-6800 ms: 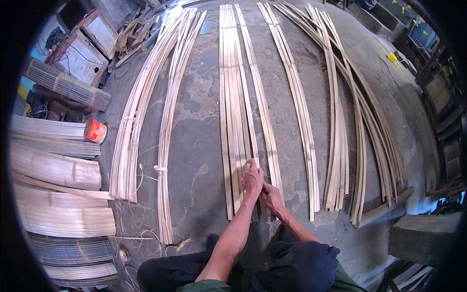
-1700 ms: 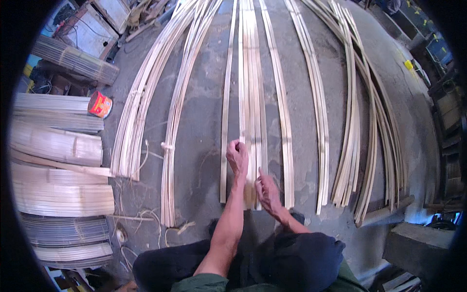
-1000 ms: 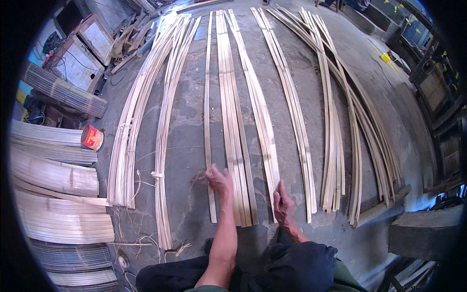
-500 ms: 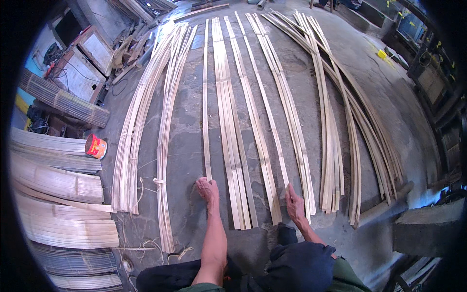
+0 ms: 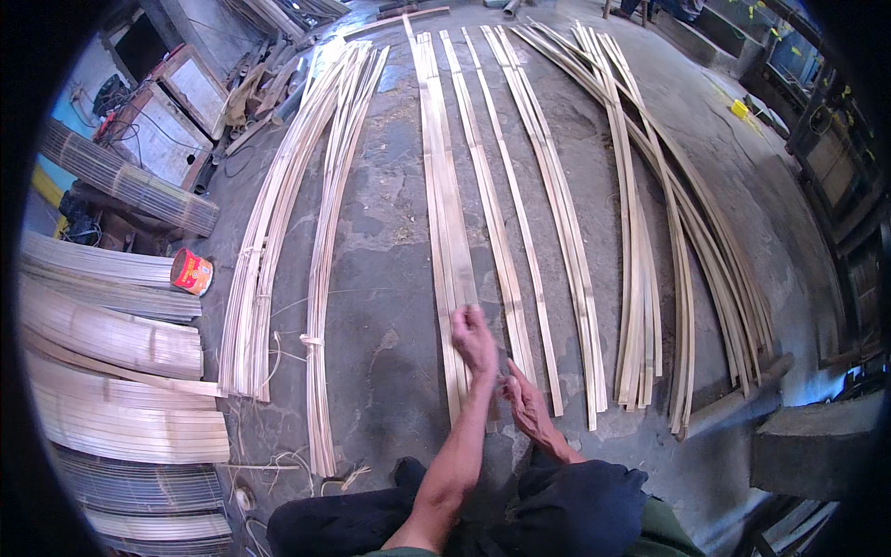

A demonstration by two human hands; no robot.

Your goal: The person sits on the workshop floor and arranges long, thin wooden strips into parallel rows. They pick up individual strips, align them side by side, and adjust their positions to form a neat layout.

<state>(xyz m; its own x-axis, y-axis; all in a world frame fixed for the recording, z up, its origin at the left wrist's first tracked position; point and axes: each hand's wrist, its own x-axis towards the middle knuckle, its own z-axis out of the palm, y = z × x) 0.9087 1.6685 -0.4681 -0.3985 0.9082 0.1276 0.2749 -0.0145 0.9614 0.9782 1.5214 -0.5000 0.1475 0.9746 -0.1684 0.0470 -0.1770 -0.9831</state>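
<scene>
Long, flat bamboo strips (image 5: 438, 186) lie lengthwise on the floor in front of me. My left hand (image 5: 474, 342), slightly blurred, is closed over the left-hand group on a bamboo strip that runs away from me, its far end sticking out past the others. Lower and just to the right is my right hand (image 5: 529, 410), its fingers curled near the front end of a neighbouring wide strip (image 5: 512, 306). Whatever sits in those fingers is hidden. A single narrow strip (image 5: 531, 269) and a further group of strips (image 5: 568, 241) lie to the right.
Tied bundles of strips (image 5: 320, 278) lie at left, beside stacked slatted panels (image 5: 121, 418) and a red tin (image 5: 192, 272). Crossed strips (image 5: 687, 223) spread at right, near a concrete block (image 5: 817, 441). Boards and a white cabinet (image 5: 172, 121) stand far left.
My left hand has moved right with its strip, which now lies over the left group. My right hand has left the narrow strip and shifted left and down, towards my left hand.
</scene>
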